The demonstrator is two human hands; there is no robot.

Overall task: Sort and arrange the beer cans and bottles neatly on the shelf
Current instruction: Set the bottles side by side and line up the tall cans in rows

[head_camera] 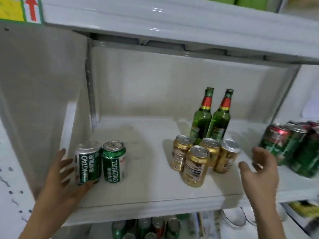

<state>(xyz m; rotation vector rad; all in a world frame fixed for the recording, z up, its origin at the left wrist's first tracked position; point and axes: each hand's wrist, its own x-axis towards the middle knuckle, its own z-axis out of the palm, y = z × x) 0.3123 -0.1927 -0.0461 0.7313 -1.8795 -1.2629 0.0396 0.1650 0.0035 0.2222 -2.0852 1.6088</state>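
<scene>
The left hand (69, 171) was down at the front left corner of the shelf (146, 190), fingers spread behind the outer green-and-white can (87, 163) and thumb curled under its base — a light grasp, and the can stood a touch tilted, blurred at the top. Just beside it, touching or nearly so, stood its twin, the second green can (114, 161), upright. So the green pair was being settled into its corner; that looked like the step in hand.

Over on the right, the right hand (260, 171) hung free with fingers relaxed and spread, holding nothing, between the gold cans (203, 159) and the blurred red-and-green cans (291, 149) at the shelf's right end. Four gold cans stood bunched in a loose cluster, not in a row, with two green bottles (212, 116) upright side by side right behind them.

Next move, by my reckoning — the right hand reaches for either the nearest gold can or one of the red-and-green cans beyond it; I couldn't tell which. Squaring the gold cluster into a line would call for care, since the bottles stood close behind and a knock could topple them. The wide bare middle of the shelf left room to spread the groups apart.
</scene>
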